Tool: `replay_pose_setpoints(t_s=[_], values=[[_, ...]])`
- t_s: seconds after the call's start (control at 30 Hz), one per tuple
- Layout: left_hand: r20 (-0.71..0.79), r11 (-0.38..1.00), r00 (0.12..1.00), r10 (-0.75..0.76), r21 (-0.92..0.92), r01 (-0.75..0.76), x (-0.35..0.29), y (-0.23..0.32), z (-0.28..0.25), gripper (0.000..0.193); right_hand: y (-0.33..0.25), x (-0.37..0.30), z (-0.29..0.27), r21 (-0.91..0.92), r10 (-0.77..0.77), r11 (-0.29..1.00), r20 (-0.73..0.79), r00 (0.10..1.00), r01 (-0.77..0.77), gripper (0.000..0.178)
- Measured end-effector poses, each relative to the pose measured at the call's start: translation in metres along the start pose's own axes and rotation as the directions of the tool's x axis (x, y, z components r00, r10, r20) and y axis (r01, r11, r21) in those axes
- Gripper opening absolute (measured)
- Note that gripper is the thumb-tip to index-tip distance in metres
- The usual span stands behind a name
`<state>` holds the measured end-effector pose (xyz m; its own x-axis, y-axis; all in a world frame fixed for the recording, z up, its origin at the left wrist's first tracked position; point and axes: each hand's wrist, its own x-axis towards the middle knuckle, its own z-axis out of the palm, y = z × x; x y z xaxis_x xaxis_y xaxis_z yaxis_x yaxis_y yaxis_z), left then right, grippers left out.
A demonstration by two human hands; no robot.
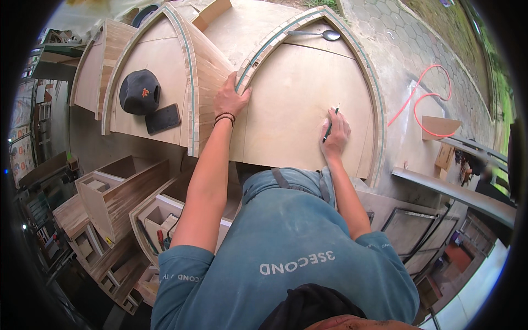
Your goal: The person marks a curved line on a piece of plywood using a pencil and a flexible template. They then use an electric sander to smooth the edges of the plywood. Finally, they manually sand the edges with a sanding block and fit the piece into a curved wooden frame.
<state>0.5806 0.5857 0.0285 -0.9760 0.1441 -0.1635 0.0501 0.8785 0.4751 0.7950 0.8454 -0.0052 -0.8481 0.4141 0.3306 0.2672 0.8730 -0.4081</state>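
In front of me lies a pointed-arch wooden piece (291,104) with a pale flat panel and a raised rim carrying a thin teal stripe. My left hand (230,100) is closed over the left side of that rim, fingers on its outside and thumb toward the panel. Above the right part of the panel, my right hand (336,137) grips a slim dark pen-like tool (328,131). Something whitish shows at its upper tip; its exact kind is unclear. A metal spoon (330,35) rests inside the arch near the point.
Left of me, a similar arched piece (165,55) bears a dark cap (139,92) and a black phone (163,119). Unfinished wooden cabinets (122,190) stand lower left. At right are a red hose (416,104), a metal bar (454,195) and hexagonal paving (401,33).
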Motion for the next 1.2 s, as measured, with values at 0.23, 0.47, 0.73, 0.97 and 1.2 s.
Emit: replay_pose_setpoints(t_s=[0.23,0.47,0.73,0.97,1.2], values=[[-0.073,0.998,0.995,0.062,-0.007,-0.063,0.002,-0.006,0.006,0.066,0.0,0.0,0.002,0.004,-0.01,1.0,0.002,1.0,0.01,0.04],[-0.012,1.0,1.0,-0.023,-0.002,0.023,0.001,0.004,0.003,0.067,0.002,0.006,-0.006,0.065,0.034,0.997,0.006,0.999,-0.035,0.037],[-0.019,0.999,0.999,-0.036,-0.011,0.035,-0.001,0.009,0.0,0.069,0.033,0.024,-0.042,0.497,0.323,0.813,0.053,0.945,-0.305,0.025],[-0.072,1.0,0.997,0.017,0.011,-0.017,0.002,-0.002,0.012,0.073,0.094,0.033,-0.067,0.625,0.55,0.648,0.011,0.835,-0.435,0.016],[-0.074,0.999,0.997,0.024,0.049,-0.02,0.004,-0.006,0.016,0.074,0.127,0.047,-0.098,0.732,0.674,0.428,0.133,0.727,-0.53,0.012]])
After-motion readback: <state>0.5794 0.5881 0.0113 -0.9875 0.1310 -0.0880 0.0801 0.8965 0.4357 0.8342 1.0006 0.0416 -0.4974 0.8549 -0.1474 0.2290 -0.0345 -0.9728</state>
